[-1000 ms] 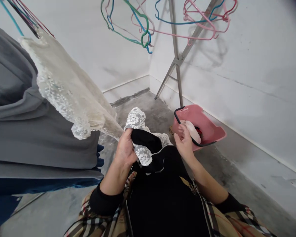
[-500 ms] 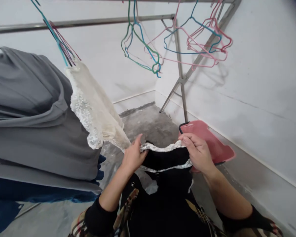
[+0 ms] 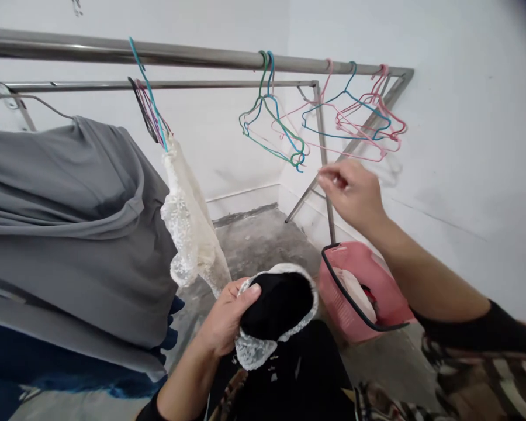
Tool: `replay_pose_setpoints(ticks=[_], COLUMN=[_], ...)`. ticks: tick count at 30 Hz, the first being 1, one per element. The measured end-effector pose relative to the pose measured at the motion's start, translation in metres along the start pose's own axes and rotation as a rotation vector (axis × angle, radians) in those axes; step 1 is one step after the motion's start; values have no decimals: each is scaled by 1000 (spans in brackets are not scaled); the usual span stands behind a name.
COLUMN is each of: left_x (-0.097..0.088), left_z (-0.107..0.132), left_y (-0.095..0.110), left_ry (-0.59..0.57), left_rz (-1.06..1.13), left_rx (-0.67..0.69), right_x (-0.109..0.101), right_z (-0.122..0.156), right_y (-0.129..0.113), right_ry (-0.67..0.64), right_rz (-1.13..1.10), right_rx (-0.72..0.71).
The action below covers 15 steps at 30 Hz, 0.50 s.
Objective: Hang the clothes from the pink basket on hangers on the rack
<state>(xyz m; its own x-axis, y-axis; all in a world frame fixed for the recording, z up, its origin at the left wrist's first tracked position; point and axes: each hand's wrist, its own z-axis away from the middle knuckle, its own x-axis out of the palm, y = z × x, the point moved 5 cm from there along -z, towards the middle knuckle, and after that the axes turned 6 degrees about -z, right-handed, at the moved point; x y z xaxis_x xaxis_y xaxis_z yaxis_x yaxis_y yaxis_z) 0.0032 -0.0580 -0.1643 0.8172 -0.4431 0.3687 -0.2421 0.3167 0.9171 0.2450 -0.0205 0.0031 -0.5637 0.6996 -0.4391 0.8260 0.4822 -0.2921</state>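
A white lace garment (image 3: 182, 216) hangs from a turquoise hanger (image 3: 146, 93) and slants down to my left hand (image 3: 224, 316). That hand is closed on the garment, its thumb lying over the edge of a lace-trimmed opening (image 3: 313, 307). The opening forms a rounded loop, with black showing inside it. My right hand (image 3: 355, 196) is raised at the right, below the pink and blue hangers and apart from the garment. Its fingers are curled in with the tips together, and nothing shows in them.
Green, blue and pink hangers (image 3: 350, 137) hang on the metal rail (image 3: 210, 57). Grey cloth (image 3: 61, 187) fills the left side, with dark blue cloth (image 3: 70, 362) below. A pink basket (image 3: 346, 318) with items inside stands on the floor by the right wall.
My right hand has let go of the lace edge and moved up toward the hangers. The lace opening now hangs rounded from my left hand. The view has tilted up, showing more rail.
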Motion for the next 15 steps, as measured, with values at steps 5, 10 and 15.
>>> replay_pose_setpoints(ticks=[5,10,15], left_x=[2,-18,-32], left_z=[-3,2,5], left_y=[-5,-1,6], left_ry=[13,59,89], left_rz=[-109,-139,-155], left_rx=[-3,36,53], right_x=[36,57,54], right_z=[-75,-104,-123], right_y=[-2,17,18], right_ry=[-30,-142,-201], right_rz=[252,386,212], right_rx=[-46,131,191])
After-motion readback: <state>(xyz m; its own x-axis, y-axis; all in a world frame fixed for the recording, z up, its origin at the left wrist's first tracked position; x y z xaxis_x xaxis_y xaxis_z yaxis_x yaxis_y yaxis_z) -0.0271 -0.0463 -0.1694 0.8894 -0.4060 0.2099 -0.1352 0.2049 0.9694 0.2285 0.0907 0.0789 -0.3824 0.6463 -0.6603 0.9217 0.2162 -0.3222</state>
